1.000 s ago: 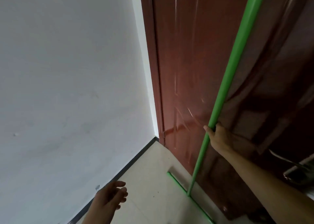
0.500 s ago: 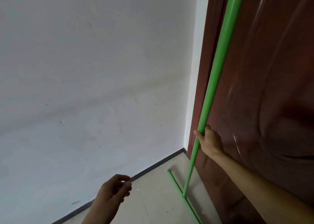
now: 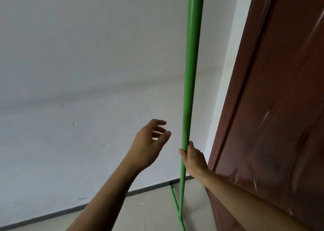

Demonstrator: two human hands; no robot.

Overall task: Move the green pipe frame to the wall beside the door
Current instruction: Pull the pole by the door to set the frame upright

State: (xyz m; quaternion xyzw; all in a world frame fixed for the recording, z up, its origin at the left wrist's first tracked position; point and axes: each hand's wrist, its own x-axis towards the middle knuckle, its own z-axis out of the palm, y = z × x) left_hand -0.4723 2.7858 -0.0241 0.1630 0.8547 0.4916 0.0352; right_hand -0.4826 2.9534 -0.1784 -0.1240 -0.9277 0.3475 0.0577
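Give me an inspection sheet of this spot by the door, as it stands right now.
Surface: pale floor, small white speck on it.
Job's things: green pipe frame upright, its base pipe on the floor, end near the dark skirting.
Clutter: nothing seen.
Grippers: right hand wrapped round the upright pipe; left hand open, fingers spread, apart from the pipe.
Cables: nothing seen.
Surroundings: white wall left, reddish-brown door right.

Left hand [image 3: 149, 143] now raised, open, nearer green pipe frame [image 3: 191, 90].
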